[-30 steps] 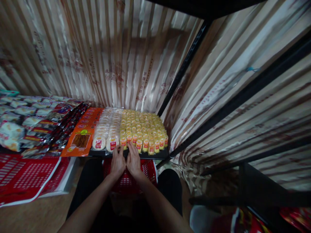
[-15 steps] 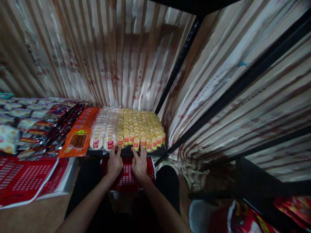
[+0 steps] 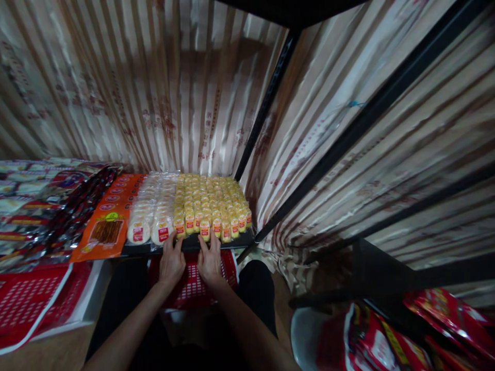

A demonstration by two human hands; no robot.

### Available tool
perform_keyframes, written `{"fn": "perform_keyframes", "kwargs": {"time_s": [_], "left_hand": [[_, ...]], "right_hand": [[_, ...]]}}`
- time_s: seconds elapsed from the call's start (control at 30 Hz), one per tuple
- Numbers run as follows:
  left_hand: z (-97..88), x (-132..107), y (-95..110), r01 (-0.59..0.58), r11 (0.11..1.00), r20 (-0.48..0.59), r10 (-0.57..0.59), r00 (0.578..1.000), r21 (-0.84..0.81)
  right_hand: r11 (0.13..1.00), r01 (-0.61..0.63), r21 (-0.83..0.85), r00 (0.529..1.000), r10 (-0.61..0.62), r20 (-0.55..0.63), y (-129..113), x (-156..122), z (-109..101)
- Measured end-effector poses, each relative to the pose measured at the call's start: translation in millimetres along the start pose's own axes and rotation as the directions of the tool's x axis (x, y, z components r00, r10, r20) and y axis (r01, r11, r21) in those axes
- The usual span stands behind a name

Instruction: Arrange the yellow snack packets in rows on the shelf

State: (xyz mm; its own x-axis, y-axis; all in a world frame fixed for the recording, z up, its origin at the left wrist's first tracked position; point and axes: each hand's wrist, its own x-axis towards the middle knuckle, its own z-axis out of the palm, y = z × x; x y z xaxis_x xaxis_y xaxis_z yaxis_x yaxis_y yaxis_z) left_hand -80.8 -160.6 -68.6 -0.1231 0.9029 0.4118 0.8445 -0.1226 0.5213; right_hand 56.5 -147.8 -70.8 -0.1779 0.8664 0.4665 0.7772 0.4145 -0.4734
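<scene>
Several rows of small yellow wrapped snack packets (image 3: 211, 198) with red-and-orange labels stand on the black shelf (image 3: 189, 244). At the front left corner of these rows, my left hand (image 3: 172, 264) reaches up with its fingers apart, the tips at the front packets. My right hand (image 3: 210, 263) is beside it, thumb and fingers spread, fingertips touching the front packets near the middle. Neither hand grips a packet. Just left of the yellow rows lie two rows of white round wrapped snacks (image 3: 160, 233), followed by an orange snack bag (image 3: 106, 219).
Dark glossy packets (image 3: 83, 206) fill the shelf's left end. Below are a red basket (image 3: 34, 296) at left and another red basket (image 3: 189, 288) between my knees. Black shelf posts (image 3: 328, 149) slant across the right. Red packages (image 3: 444, 319) lie at lower right.
The whole view has shifted a little, so the shelf and my hands appear farther left. Against the packets, my hands stay in nearly the same place.
</scene>
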Motion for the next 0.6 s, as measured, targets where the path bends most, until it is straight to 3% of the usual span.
{"fn": "perform_keyframes", "kwargs": {"time_s": [0.33, 0.6], "left_hand": [[3.4, -0.8, -1.2, -0.052, 0.998, -0.023, 0.053, 0.998, 0.034], [0.1, 3.5, 6.0, -0.009, 0.999, -0.033, 0.011, 0.999, 0.044]], "right_hand": [[1.0, -0.003, -0.004, 1.0, 0.003, -0.004, -0.5, 1.7, 2.2], [0.998, -0.016, -0.056, 1.0, 0.016, -0.003, -6.0, 9.1, 5.8]]}}
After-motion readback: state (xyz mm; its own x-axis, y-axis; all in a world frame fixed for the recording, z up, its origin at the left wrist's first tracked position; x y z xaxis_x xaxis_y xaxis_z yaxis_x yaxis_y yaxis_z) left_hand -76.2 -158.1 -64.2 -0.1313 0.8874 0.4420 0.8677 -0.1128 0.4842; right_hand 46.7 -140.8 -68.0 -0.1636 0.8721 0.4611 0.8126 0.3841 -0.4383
